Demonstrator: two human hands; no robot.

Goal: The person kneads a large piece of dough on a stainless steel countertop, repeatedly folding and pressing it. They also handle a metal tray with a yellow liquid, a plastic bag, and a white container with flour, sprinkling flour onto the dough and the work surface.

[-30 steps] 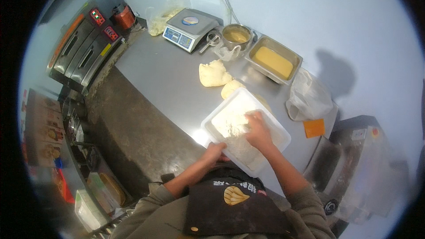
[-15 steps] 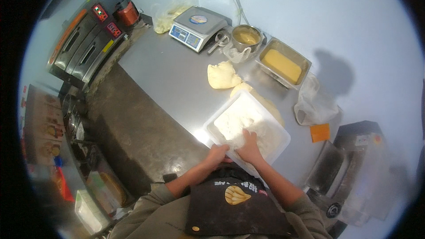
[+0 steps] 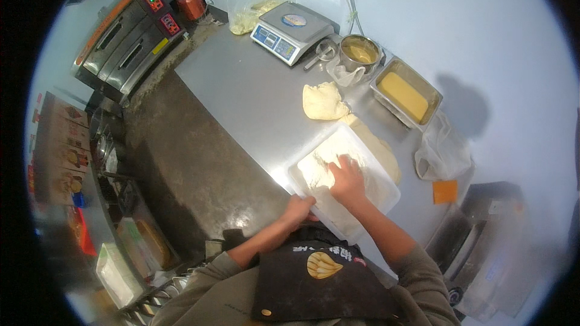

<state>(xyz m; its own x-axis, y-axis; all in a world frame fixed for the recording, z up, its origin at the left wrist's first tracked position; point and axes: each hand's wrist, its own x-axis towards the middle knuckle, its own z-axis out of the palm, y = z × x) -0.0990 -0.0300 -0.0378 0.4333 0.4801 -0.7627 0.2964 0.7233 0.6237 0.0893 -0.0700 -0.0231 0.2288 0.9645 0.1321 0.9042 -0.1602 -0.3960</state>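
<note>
A white plastic tub [image 3: 391,198] is held tilted at the table's near edge, close to my body. White flour [image 3: 318,166] lies inside it, thickest toward the far left. My left hand [image 3: 298,210] is closed on the tub's near left corner. Inside the tub, my right hand [image 3: 348,184] has its fingers curled down into the flour, the tips partly hidden. Just beyond the tub sits a pale lump of dough [image 3: 324,101]. A longer, flatter piece of dough [image 3: 379,145] shows along the tub's far right side, partly covered by it.
Along the wall stand a digital scale [image 3: 294,31], a metal pot [image 3: 360,52] and a metal pan of yellow filling [image 3: 423,87]. A clear plastic bag [image 3: 443,154] and an orange square [image 3: 445,192] lie right. Left is a deck oven [image 3: 127,45]; a machine [image 3: 492,241] stands lower right.
My right hand has moved farther into the tub, from its near side to the middle of the flour. My left hand keeps its hold on the corner. The view has shifted slightly.
</note>
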